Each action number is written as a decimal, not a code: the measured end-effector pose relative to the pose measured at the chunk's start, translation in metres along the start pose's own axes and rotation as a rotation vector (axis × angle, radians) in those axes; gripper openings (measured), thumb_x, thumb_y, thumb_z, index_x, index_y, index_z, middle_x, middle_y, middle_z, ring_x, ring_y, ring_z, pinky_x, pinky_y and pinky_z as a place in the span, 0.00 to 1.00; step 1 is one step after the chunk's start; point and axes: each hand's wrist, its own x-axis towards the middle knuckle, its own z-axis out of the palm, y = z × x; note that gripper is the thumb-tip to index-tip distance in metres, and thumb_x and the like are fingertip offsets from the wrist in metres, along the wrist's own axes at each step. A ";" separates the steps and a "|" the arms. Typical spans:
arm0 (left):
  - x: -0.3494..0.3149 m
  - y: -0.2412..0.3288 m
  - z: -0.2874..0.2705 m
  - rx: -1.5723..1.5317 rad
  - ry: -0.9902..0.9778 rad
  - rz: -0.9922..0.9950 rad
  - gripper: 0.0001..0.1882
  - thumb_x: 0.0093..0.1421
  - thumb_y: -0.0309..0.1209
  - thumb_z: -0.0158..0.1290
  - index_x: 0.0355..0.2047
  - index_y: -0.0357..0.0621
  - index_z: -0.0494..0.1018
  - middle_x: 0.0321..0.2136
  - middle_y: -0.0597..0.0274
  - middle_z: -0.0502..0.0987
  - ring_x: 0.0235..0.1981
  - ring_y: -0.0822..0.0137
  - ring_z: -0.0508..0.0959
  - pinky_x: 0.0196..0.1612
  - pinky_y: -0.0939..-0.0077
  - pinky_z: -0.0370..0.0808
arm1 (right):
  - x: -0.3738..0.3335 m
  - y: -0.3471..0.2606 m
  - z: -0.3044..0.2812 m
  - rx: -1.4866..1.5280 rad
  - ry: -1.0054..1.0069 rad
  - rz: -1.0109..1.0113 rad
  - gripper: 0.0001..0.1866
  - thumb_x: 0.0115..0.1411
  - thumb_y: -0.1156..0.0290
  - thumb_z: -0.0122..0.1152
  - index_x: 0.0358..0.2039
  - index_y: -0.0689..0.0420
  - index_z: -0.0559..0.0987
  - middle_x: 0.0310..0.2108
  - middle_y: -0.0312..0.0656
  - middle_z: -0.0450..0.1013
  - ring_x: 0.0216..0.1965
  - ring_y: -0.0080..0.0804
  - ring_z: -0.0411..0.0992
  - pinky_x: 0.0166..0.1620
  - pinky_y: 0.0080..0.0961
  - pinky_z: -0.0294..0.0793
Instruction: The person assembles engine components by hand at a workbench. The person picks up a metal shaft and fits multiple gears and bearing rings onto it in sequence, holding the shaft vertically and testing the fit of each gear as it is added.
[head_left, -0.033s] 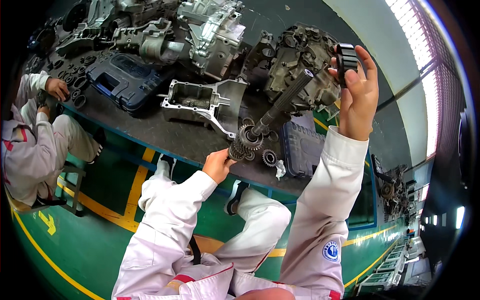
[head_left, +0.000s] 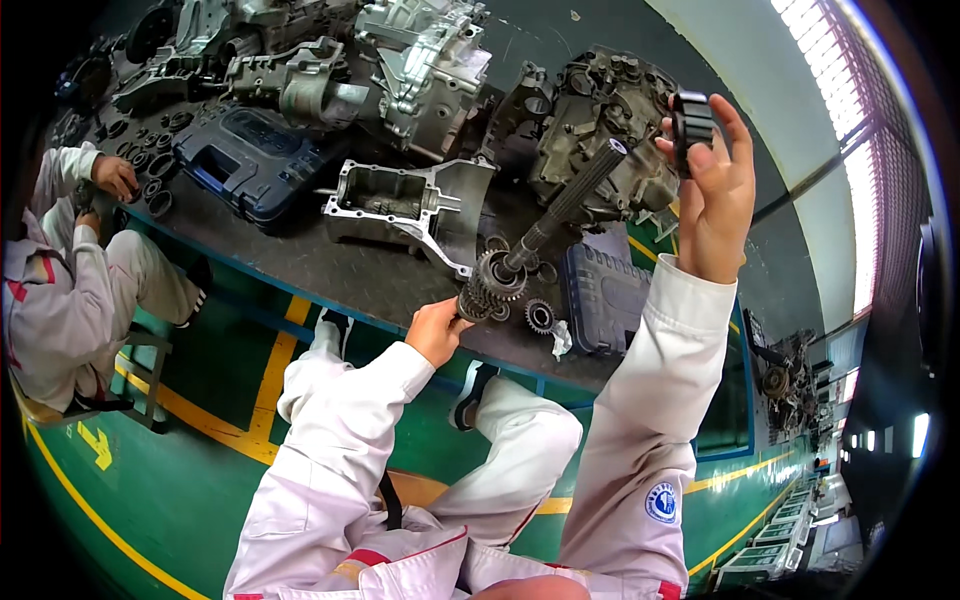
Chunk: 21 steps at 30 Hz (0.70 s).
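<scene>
Near the table's front edge my left hand (head_left: pixel 436 333) is closed around the lower, geared end of a gear shaft (head_left: pixel 545 222). The shaft tilts up and to the right, its splined bare end raised above the table. Up at the right, apart from the shaft, my right hand (head_left: pixel 718 190) grips a dark toothed ring (head_left: pixel 692 133) between thumb and fingers. A small loose gear (head_left: pixel 539 316) lies on the table just right of the shaft's geared end, beside a crumpled white scrap (head_left: pixel 561 338).
An open gearbox housing (head_left: pixel 385 205) stands behind my left hand, with a blue tool case (head_left: pixel 250 165) to its left. Another tool case (head_left: pixel 605 298) lies at right. Large gearbox castings (head_left: pixel 425 75) fill the back. A seated co-worker (head_left: pixel 75 260) handles parts at far left.
My right hand and the toothed ring have shifted very slightly. Both hands keep their grips.
</scene>
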 end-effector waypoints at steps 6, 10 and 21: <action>0.001 -0.003 0.005 0.019 -0.014 0.013 0.12 0.61 0.21 0.61 0.45 0.38 0.78 0.33 0.40 0.81 0.35 0.41 0.82 0.38 0.62 0.77 | -0.016 0.010 -0.005 0.315 0.061 0.232 0.33 0.63 0.70 0.70 0.64 0.64 0.66 0.53 0.54 0.74 0.50 0.39 0.77 0.57 0.37 0.79; 0.002 0.005 0.003 0.029 -0.014 0.027 0.12 0.61 0.21 0.61 0.45 0.39 0.78 0.34 0.40 0.81 0.37 0.39 0.82 0.39 0.61 0.78 | -0.011 0.013 -0.012 0.593 0.079 0.305 0.28 0.69 0.60 0.63 0.61 0.66 0.70 0.56 0.60 0.73 0.53 0.48 0.76 0.59 0.47 0.78; 0.004 0.006 0.009 0.046 -0.006 0.065 0.11 0.60 0.22 0.61 0.44 0.38 0.78 0.35 0.41 0.81 0.38 0.38 0.81 0.40 0.59 0.78 | -0.019 0.018 -0.022 0.633 0.072 0.303 0.30 0.74 0.49 0.51 0.59 0.66 0.72 0.56 0.64 0.73 0.50 0.50 0.77 0.57 0.44 0.75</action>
